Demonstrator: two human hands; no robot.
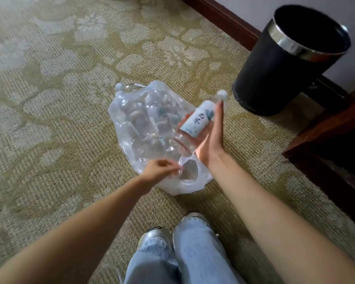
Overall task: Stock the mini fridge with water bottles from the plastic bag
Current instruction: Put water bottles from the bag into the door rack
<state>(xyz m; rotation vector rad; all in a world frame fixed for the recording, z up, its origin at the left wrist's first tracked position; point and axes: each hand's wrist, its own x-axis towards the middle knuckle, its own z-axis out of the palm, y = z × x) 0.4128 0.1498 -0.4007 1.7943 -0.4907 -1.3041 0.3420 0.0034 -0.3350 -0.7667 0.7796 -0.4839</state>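
Observation:
A clear plastic bag (150,128) lies on the carpet with several water bottles inside; one white cap (118,86) pokes out at its far left corner. My right hand (209,138) holds a water bottle (201,117) with a pale label and white cap just above the bag's right side, fingers curled under it and thumb along its side. My left hand (159,171) pinches the bag's near edge by its opening. The mini fridge is not in view.
A black waste bin (279,66) with a chrome rim stands on the carpet at the upper right, by a dark wooden baseboard (223,15). Dark wooden furniture (336,128) runs along the right edge. My jeans and shoes (172,247) are at the bottom.

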